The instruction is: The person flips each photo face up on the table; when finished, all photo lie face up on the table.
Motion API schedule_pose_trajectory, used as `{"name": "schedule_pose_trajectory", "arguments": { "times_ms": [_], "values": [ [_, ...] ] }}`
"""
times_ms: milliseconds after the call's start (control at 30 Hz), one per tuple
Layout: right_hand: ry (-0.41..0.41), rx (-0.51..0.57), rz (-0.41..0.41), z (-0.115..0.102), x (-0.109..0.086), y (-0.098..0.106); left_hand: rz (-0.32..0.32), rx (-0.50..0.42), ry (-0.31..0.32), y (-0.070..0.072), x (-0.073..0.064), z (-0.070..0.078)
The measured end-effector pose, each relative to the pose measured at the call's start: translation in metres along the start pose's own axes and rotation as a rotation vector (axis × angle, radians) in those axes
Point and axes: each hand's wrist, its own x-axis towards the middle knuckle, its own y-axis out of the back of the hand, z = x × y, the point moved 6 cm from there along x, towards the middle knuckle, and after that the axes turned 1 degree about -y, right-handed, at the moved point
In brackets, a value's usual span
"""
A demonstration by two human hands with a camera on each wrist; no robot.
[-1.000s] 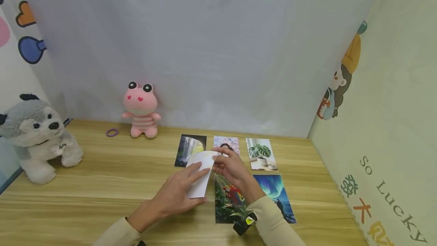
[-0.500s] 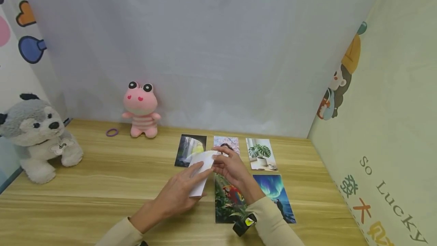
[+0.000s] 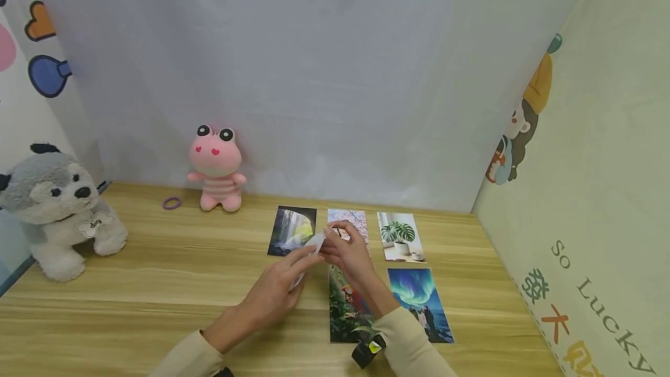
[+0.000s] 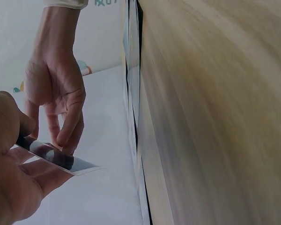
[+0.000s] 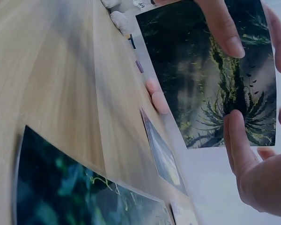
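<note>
A photo print (image 5: 187, 79) with a dark green plant-like picture is held up above the table. My left hand (image 3: 272, 287) pinches it, thumb on the picture face and fingers behind. My right hand (image 3: 350, 252) holds its other side, with two fingertips on the picture, as the right wrist view shows. The head view shows the print nearly edge-on, mostly hidden by the hands. Beneath and beside the hands lie a parrot photo (image 3: 342, 310), partly covered by the right arm, a waterfall photo (image 3: 282, 231) and a cherry-blossom portrait (image 3: 352, 218).
Further right lie a potted-plant photo (image 3: 402, 237) and an aurora photo (image 3: 419, 290). A pink plush toy (image 3: 217, 167) sits by the back wall (image 3: 335, 86), near a purple ring (image 3: 171, 203). A grey plush dog (image 3: 63, 208) stands at the left on the wooden table (image 3: 157, 278).
The held print has turned from showing its white back to nearly edge-on in the head view. Both hands rotate slightly with it, and more of the waterfall and aurora photos shows.
</note>
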Motion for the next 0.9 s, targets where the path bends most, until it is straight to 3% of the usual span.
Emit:
{"name": "schedule_pose_trajectory", "arguments": {
  "times_ms": [233,500,600,733,900],
  "values": [
    [0.017,0.011,0.045,0.000,-0.001,-0.001,0.051,-0.081,0.025,0.003,0.000,-0.004],
    [-0.011,0.045,0.060,0.002,-0.002,0.000,0.155,-0.120,-0.022,0.010,0.005,-0.009],
    [-0.008,0.030,0.054,0.001,-0.003,0.000,0.185,-0.135,-0.008,0.012,0.006,-0.012],
    [-0.003,-0.064,0.072,-0.003,-0.003,0.002,0.203,-0.167,0.065,0.015,0.005,-0.018],
    [-0.002,-0.302,0.097,-0.003,-0.006,0.009,0.255,-0.259,0.181,0.022,0.004,-0.027]
  ]
}}
